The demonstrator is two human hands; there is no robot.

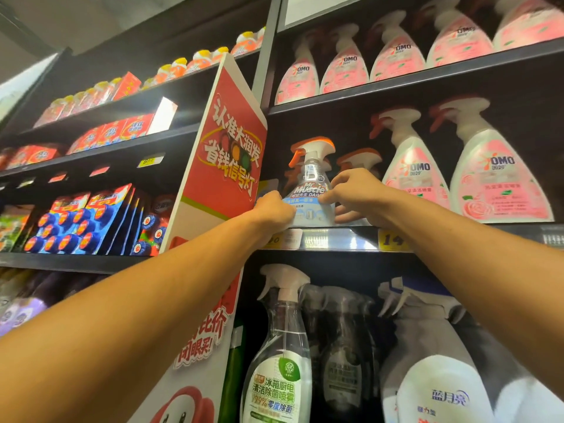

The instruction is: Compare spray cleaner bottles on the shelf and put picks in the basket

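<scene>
— Big dark shelf [335, 238], rows of pink sprayers [500, 178] up right. How far along is the shopping?

— Early, I'd say. Both hands are on one clear bottle with an orange trigger [311, 184], still standing at the shelf's front edge. Left hand [273, 212] curls round its left side; right hand [355, 190] pinches the label, fingers [328, 198] bent onto it.

— And the basket?

— Not in sight, so nothing shows as picked. The price tags are too blurred to read.
</scene>
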